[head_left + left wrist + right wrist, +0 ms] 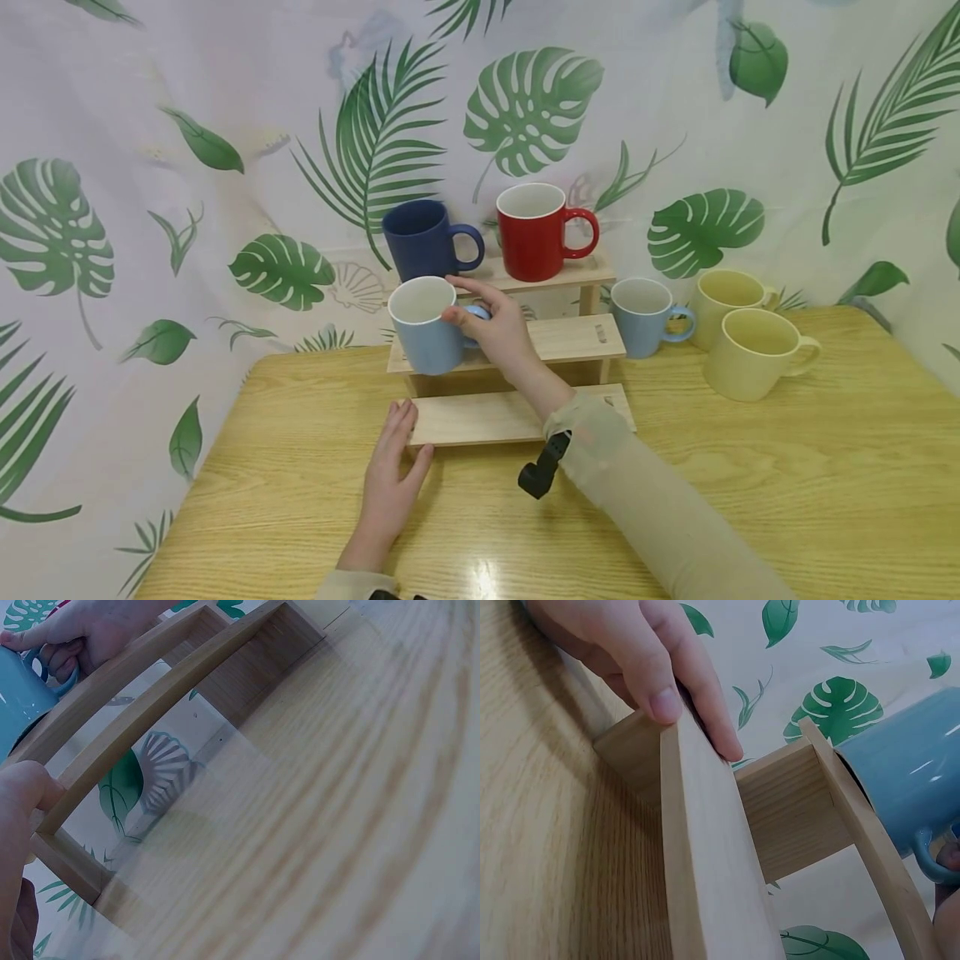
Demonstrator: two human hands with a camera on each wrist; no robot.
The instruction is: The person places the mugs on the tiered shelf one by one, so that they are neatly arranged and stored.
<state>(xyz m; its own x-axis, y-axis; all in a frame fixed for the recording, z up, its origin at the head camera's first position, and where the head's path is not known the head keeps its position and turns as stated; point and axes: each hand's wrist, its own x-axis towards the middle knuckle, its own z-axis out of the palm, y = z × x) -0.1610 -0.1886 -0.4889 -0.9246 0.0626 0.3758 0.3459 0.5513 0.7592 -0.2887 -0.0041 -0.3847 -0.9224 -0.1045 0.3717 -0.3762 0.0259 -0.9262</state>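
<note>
My right hand (501, 327) holds a light blue mug (429, 329) by its handle, thumb near the rim. The mug is upright at the left end of the middle tier of a wooden three-step stand (480, 418); in the right wrist view the blue mug (907, 761) has its base right at that tier's edge. My left hand (390, 471) rests on the left end of the lowest tier, thumb at its front edge and fingers over the top. On the top tier stand a dark blue mug (418, 242) and a red mug (531, 233), handles to the right.
Right of the stand, another light blue mug (641, 321) stands on the wooden table (847, 467). Beside it are two pale yellow mugs, one behind (723, 292) and one in front (750, 358). A leaf-patterned cloth (247, 108) hangs behind.
</note>
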